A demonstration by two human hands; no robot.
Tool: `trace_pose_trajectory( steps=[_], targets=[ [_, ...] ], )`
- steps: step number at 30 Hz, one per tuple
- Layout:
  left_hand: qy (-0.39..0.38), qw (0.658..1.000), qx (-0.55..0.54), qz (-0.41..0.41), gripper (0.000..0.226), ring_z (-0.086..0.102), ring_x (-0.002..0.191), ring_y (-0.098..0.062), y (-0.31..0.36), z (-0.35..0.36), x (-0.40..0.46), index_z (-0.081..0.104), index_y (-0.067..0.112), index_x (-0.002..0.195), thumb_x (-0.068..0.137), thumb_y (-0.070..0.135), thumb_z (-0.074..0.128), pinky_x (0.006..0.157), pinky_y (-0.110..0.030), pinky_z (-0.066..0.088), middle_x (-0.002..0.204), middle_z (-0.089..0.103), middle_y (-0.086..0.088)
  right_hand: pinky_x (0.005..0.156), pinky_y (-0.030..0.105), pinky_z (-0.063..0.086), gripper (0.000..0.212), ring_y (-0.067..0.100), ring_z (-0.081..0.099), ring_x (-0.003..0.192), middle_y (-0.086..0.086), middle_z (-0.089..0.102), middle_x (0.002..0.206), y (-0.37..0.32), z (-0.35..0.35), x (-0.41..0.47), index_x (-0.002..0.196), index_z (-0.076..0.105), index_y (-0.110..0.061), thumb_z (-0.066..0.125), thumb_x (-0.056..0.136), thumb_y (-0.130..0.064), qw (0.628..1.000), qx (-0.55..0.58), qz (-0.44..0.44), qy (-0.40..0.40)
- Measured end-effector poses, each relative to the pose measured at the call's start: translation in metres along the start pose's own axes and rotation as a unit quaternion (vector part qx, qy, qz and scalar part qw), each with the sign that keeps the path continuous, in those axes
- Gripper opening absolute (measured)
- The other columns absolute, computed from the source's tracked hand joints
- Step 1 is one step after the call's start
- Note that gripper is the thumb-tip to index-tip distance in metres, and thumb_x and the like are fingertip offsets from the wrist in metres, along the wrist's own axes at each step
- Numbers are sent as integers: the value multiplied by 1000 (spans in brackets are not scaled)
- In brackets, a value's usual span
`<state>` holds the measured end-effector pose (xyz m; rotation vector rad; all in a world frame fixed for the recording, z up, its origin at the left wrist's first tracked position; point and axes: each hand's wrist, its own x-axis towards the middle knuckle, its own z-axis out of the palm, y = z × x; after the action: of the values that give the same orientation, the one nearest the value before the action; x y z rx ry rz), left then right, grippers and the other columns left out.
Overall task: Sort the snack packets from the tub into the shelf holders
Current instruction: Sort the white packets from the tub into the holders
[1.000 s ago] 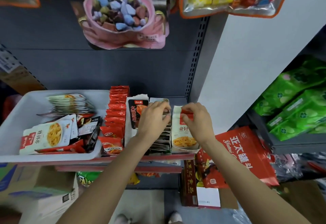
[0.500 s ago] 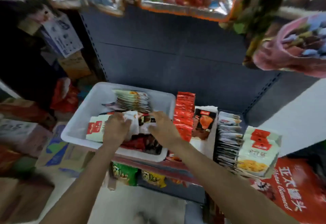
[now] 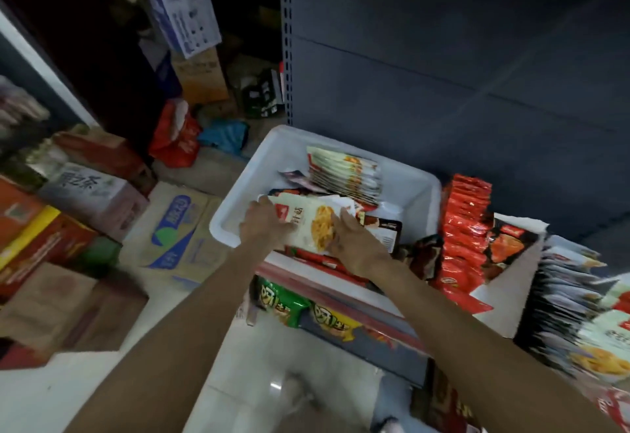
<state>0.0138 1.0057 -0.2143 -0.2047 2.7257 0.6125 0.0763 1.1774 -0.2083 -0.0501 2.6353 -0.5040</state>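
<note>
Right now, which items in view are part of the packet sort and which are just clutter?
Job:
- white plastic tub
- cream noodle-print packets, held between left hand and right hand
- fanned cream packets at the tub's back
- red foil packet row beside the tub

Clutter:
- blue-printed cardboard box on the floor
- red plastic bag
- green snack bags on the lower shelf

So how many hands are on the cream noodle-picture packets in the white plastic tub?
2: left hand grips their left edge, right hand their right, over the white plastic tub.
</note>
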Motion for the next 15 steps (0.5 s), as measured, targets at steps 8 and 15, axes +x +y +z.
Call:
trace_pose_trajectory(
  steps=[8,15],
  targets=[
    [105,965,-153,186,19,60,98,-24,25,-13,-25,55,9,114,96,9,48,72,-18,36,106,66,-8,108,38,34,56,27,33,134,7,33,145,12,-11,-10,145,26,-13,48,96,-31,989,95,28,110],
    [67,917,-231,318,6,59,84,-3,68,-31,-55,53,22,98,95,17,54,66,-22,49,96,63,11,88,25,48,37,11,59,105,-3,62,113,28,-57,-45,130,51,-14,56,93,-17,923,328,7,202]
  ],
)
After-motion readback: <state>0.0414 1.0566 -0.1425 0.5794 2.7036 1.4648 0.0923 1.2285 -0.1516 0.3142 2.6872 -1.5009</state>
